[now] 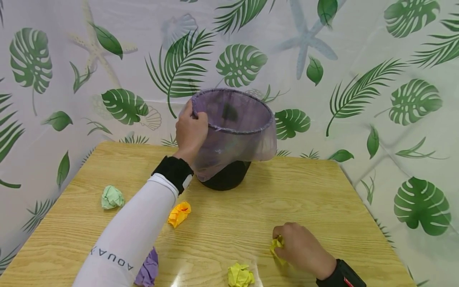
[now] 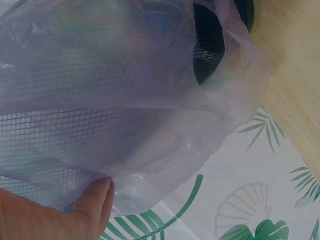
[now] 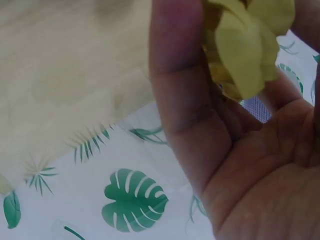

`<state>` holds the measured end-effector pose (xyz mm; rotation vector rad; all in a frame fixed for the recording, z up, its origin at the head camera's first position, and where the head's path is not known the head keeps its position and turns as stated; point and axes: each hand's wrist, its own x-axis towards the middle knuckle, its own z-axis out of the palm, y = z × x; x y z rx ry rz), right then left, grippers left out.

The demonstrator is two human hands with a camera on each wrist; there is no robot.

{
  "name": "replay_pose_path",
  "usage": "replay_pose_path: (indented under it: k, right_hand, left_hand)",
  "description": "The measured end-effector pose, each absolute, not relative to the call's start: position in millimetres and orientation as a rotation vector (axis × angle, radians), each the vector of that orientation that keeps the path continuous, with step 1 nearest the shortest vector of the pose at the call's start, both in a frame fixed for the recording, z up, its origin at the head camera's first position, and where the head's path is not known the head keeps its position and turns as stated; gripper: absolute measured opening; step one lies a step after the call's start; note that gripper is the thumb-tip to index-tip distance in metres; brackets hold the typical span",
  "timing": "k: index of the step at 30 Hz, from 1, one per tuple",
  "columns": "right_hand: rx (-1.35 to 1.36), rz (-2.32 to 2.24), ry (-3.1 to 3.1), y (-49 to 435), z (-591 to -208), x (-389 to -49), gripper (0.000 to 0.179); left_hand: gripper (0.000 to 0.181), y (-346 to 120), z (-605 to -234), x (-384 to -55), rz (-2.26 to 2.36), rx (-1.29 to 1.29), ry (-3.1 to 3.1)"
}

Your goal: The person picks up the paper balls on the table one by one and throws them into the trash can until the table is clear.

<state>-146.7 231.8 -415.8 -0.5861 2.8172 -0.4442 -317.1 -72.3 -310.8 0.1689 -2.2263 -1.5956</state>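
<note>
Forward-down head view over table [image 1: 308, 203], 2 wrist close-ups, lined bin [image 1: 233, 145] shared by head and left wrist

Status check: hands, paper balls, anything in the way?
Left hand grips bin rim. Right hand grips one yellow ball. Second yellow ball, orange ball, green ball on table. Left sleeve partly hides purple ball in head view.

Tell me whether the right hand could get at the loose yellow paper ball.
Probably yes: the right hand is near the loose yellow ball, with only tabletop between them, though it holds another yellow ball.
</note>
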Motion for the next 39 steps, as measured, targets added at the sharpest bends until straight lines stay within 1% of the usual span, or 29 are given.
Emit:
replay_pose_path:
  k: [8,13,26,35,39]
  right_hand:
    - [-0.677,-0.416,2.986,223,-391,-155,0.019]
    - [-0.788,-0.444,3.1,217,-376,-162,0.02]
    - [-0.884,-0.717,3.309,202,-331,-194,0.028]
    - [-1.083,-0.966,3.449,189,-297,-224,0.026]
    - [-1.089,-1.04,3.481,182,-283,-235,0.027]
  left_hand:
    - [0.064,-72,-311,-317,-1.597,0.18,-2.225]
    - [0.064,-72,-311,-317,-1.593,0.184,-2.229]
    - [0.064,-71,-312,-319,-1.574,0.186,-2.235]
    - [0.064,-71,-313,-319,-1.579,0.183,-2.23]
    - [0.064,-71,-312,-319,-1.572,0.184,-2.227]
